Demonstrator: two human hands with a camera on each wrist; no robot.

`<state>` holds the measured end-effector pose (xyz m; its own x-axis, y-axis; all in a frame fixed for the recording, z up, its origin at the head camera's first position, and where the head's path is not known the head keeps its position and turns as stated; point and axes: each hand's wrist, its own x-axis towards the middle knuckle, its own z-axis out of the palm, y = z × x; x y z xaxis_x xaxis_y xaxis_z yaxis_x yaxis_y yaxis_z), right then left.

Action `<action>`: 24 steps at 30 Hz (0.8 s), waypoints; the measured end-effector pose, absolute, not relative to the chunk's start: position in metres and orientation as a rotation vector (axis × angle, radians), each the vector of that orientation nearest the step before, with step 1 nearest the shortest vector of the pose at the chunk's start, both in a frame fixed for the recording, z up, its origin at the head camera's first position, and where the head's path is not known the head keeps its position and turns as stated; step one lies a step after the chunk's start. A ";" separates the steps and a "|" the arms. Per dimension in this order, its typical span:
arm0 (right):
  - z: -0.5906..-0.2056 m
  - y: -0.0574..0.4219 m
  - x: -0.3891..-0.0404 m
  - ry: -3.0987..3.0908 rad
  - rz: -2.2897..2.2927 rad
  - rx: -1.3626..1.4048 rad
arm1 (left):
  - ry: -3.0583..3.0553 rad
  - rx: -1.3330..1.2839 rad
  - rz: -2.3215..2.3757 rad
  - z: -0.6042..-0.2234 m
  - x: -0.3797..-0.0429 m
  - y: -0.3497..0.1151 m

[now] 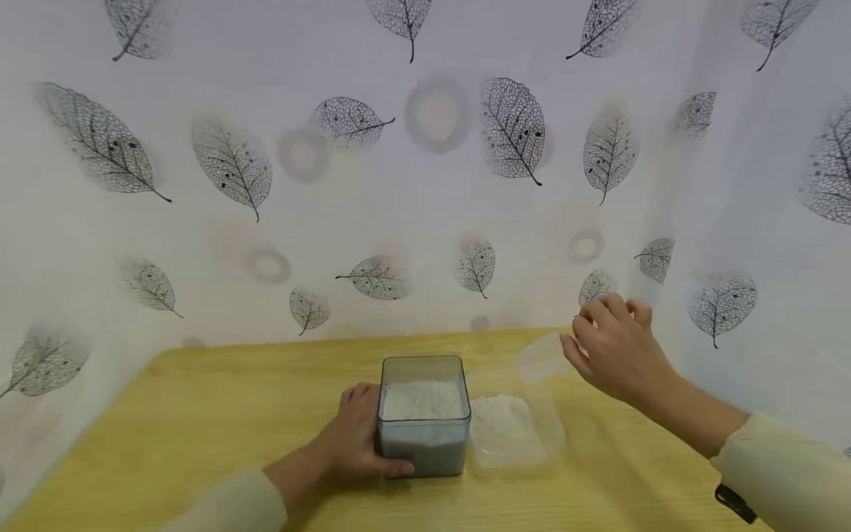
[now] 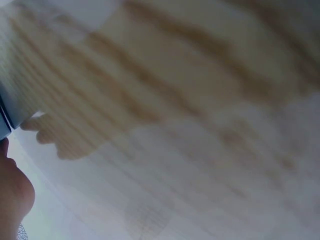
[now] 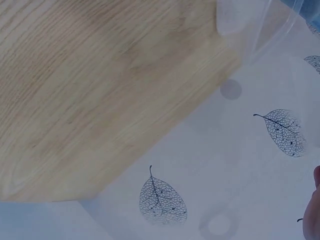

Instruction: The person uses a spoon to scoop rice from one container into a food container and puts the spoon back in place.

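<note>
A square clear box [image 1: 425, 451] part-filled with pale powder stands on the wooden table in the head view. My left hand [image 1: 359, 436] grips its left side, thumb across the front. In the left wrist view only a corner of the box [image 2: 5, 120] shows beside the hand [image 2: 15, 195]. A low clear tub [image 1: 548, 436] with a heap of white powder [image 1: 505, 421] stands right of the box. My right hand [image 1: 614, 347] is raised beyond the tub, fingers bent. A translucent plastic piece [image 1: 540, 358] overlaps its thumb side; I cannot tell whether the hand pinches it.
The wooden table [image 1: 233, 414] runs back to a pale curtain [image 1: 425, 214] with a leaf print, which also hangs along both sides. A small dark object [image 1: 734, 502] shows under the right sleeve [image 1: 784, 465].
</note>
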<state>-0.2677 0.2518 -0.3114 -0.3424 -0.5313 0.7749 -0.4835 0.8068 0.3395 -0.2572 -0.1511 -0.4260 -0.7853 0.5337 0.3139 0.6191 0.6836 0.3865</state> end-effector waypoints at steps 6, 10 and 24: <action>-0.294 0.230 -0.267 -1.969 0.038 0.774 | -2.733 -0.938 -0.684 -0.425 -0.255 -0.154; -0.274 0.212 -0.271 -1.957 0.100 0.787 | -2.704 -0.949 -0.668 -0.418 -0.265 -0.153; -0.272 0.147 -0.264 -1.891 0.017 0.951 | -2.691 -0.959 -0.700 -0.424 -0.259 -0.152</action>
<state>-0.2643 0.1471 -0.2716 -0.2125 -0.6029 0.7690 -0.6162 0.6934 0.3733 -0.2595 -0.1518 -0.4245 -0.7696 0.5434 0.3353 0.6379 0.6774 0.3663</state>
